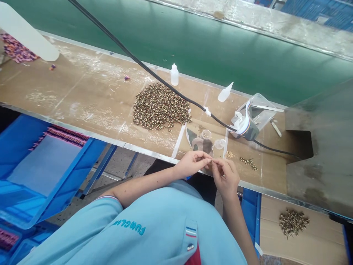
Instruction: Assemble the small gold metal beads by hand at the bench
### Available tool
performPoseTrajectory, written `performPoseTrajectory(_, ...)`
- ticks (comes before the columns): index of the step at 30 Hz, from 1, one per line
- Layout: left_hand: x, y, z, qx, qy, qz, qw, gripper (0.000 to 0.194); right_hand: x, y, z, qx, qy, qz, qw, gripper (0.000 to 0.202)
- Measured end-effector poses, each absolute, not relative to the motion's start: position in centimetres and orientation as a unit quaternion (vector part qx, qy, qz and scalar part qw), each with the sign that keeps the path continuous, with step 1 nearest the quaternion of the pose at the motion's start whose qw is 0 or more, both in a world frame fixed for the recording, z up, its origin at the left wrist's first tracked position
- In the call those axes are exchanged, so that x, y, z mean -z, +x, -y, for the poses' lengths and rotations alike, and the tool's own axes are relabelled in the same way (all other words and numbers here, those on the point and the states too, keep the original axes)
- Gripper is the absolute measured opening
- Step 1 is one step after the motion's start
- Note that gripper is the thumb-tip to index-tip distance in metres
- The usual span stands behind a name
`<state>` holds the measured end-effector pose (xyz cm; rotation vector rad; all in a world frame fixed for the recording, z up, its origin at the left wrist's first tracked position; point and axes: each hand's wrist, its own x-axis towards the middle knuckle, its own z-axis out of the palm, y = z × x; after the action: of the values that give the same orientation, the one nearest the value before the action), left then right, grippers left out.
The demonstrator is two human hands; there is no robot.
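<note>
My left hand (191,163) and my right hand (226,176) meet fingertip to fingertip over the near table edge. Both are closed in a pinch. Whatever lies between the fingers is too small to make out. Just beyond them is a camouflage-patterned cloth or pad (199,143) with a small clear round dish (206,134) on it. Another clear dish (220,144) stands to its right. Near my right hand lie a few tiny beige pieces (229,154) and a small group of dark-and-gold pieces (248,163). A large heap of similar dark-and-gold pieces (161,106) spreads to the left.
A white squeeze bottle (174,75) stands behind the heap; another (225,92) lies tilted. A black cable (132,57) crosses the view. At right are a clear plastic container (263,99) and a metal housing (321,147). Blue crates (68,180) sit below left; more pieces (293,222) lie on cardboard.
</note>
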<state>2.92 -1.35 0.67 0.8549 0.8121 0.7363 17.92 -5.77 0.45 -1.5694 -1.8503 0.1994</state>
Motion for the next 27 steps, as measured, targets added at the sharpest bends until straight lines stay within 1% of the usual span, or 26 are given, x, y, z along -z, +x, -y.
performPoseTrajectory(6, -1.4, 2.7, 1.6, -0.331, 0.371, -0.391, 0.775, 0.031, -1.2, 17.7, 5.6, -0.059, -0.578, 0.735, 0.35, 0.015)
performPoseTrajectory(13, -1.1, 2.6, 1.8, -0.344, 0.393, -0.429, 0.737, 0.025, -2.0, 16.9, 5.5, -0.113, -0.599, 0.717, 0.338, 0.024)
performPoseTrajectory(16, -1.3, 2.7, 1.8, -0.337, 0.396, -0.43, 0.738, 0.024, -1.9, 16.8, 5.8, -0.102, -0.609, 0.71, 0.338, 0.025)
performPoseTrajectory(22, -1.2, 3.3, 1.9, -0.342, 0.365, -0.433, 0.75, 0.024, -1.7, 17.3, 5.9, -0.09, -0.596, 0.74, 0.298, 0.028)
performPoseTrajectory(27, -0.5, 3.4, 2.4, -0.359, 0.341, -0.436, 0.752, 0.029, -1.4, 17.1, 5.8, -0.123, -0.607, 0.704, 0.346, 0.021)
